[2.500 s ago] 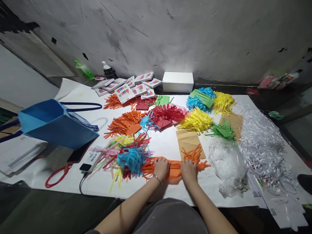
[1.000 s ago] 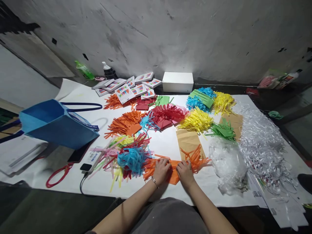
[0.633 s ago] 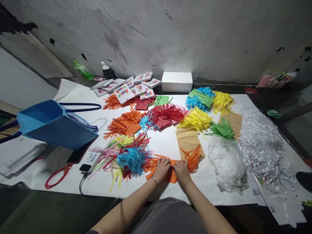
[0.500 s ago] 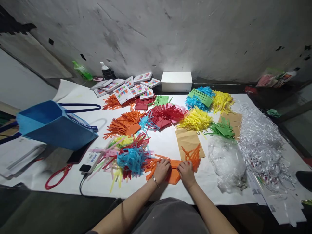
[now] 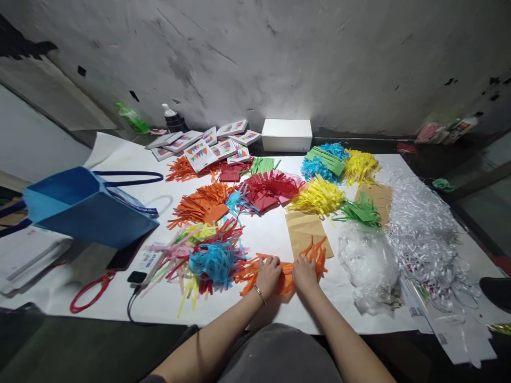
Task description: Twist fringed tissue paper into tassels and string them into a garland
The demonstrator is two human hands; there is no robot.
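Against the earliest frame, the right end of the orange fringed paper (image 5: pixel 286 279) has drawn in, away from the clear plastic bundle (image 5: pixel 369 263). The paper lies at lower centre of the frame, middle creased, strips loose at both ends. The left hand (image 5: pixel 269 275) and right hand (image 5: pixel 305 274) grasp it, fingers curled.

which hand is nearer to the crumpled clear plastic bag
Right. The right hand is left of the crumpled clear plastic bag, with a gap between them; the left hand is farther left, beyond the right hand.
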